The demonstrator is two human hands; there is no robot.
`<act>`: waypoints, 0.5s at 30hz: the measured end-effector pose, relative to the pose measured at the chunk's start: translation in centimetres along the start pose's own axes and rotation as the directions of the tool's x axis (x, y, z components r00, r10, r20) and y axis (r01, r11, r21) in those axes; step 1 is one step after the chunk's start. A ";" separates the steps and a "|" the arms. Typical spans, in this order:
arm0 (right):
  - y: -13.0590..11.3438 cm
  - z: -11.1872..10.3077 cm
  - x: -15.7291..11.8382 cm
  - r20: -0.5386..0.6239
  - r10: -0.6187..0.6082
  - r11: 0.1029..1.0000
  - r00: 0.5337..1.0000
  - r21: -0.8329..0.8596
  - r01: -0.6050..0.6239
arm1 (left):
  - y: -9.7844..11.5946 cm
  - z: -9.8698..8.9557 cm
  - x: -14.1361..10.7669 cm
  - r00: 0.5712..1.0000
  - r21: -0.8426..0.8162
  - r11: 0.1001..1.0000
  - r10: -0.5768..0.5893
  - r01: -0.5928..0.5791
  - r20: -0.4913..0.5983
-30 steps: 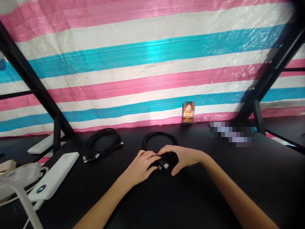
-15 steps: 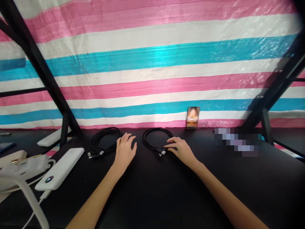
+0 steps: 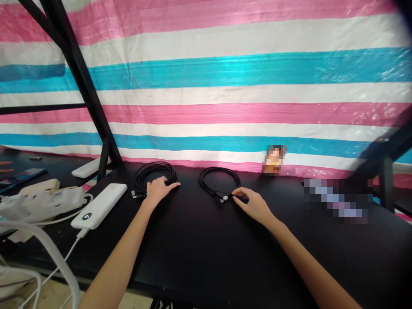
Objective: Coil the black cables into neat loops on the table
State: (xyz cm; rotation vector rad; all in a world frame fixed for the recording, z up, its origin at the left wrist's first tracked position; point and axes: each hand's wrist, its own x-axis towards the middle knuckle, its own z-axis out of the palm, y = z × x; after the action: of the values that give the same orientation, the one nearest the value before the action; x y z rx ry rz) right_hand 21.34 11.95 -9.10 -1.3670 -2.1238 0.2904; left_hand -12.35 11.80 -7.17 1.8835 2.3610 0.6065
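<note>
Covering the near side of the left cable coil, the left hand spreads its thumb wide; whether its fingers grip, I cannot tell. The right hand, fingers slightly parted from thumb, is beside the connectors of the right cable coil, its hold unclear. Both coils lie on the black table.

On the table, the left cable lies between a power bank and the right cable
</note>
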 end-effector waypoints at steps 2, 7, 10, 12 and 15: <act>-0.2 -0.2 0.0 -0.006 0.022 0.998 1.000 -0.055 -0.023 | -0.2 -0.3 0.1 1.000 -0.016 1.000 -0.019 0.019 -0.009; -0.6 -0.8 0.0 -0.012 0.134 0.988 0.991 -0.077 -0.135 | -0.4 -1.0 0.1 0.995 -0.028 0.999 -0.023 0.020 -0.100; -0.7 -0.9 0.1 -0.044 0.145 0.986 0.988 -0.080 -0.148 | -0.2 -1.3 0.0 0.986 -0.042 0.999 -0.017 0.010 -0.165; -0.8 -0.9 0.1 -0.055 0.162 0.982 0.985 -0.091 -0.166 | 0.0 -1.5 0.1 0.970 -0.063 0.998 -0.036 0.021 -0.242; -1.0 -1.0 0.0 -0.046 0.210 0.971 0.977 -0.107 -0.214 | 0.0 -2.2 0.2 0.906 -0.129 0.989 -0.117 0.070 -0.406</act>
State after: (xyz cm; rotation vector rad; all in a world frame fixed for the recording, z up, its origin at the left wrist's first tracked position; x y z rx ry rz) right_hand 21.17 11.39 -7.82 -1.6563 -1.9939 0.2330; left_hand -12.98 11.41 -5.14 1.7187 2.5703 1.2065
